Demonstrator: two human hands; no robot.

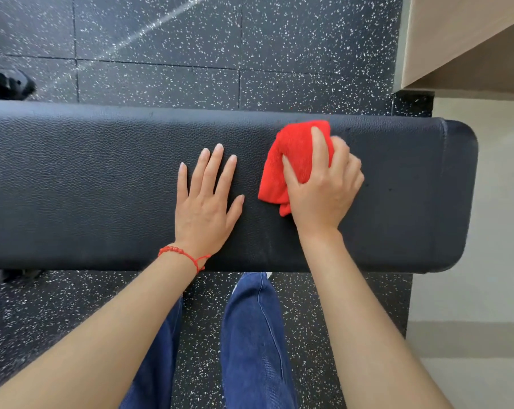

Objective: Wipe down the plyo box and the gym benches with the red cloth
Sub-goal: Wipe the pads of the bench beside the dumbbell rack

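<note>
A black padded gym bench (87,184) runs across the view from the left edge to its rounded end at the right. The red cloth (294,154) lies bunched on the bench's right part. My right hand (323,187) grips it and presses it onto the pad. Just left of the cloth, my left hand (205,202) rests flat on the bench with the fingers spread and holds nothing. A red bead bracelet sits on that wrist.
Black speckled rubber floor tiles (161,48) surround the bench. A tan wooden surface (462,33) rises at the top right above a pale floor strip (471,320). A dark bench foot (7,84) shows at the far left. My legs in blue jeans stand below the bench.
</note>
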